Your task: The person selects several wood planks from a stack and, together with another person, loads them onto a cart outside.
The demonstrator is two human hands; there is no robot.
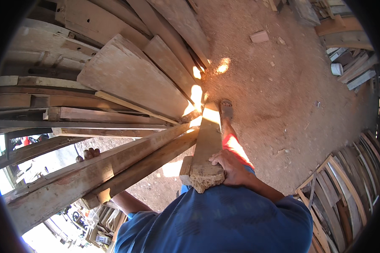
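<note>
A thick wooden beam with a rough, broken end stands close in front of my body, its far end down near the ground. My right hand grips its right edge just below that end, fingers over the upper face. At the left, my left forearm passes beneath two long beams. The fingertips of my left hand curl over the far edge of the pale, wide beam; the palm is hidden. Beside it lies the narrower brown beam. A short block-like wood end shows left of the upright beam.
Many boards and panels lean together at the left and far left. My foot stands on the brown dirt ground. More timber stacks stand at the lower right, with others and a white container at the upper right.
</note>
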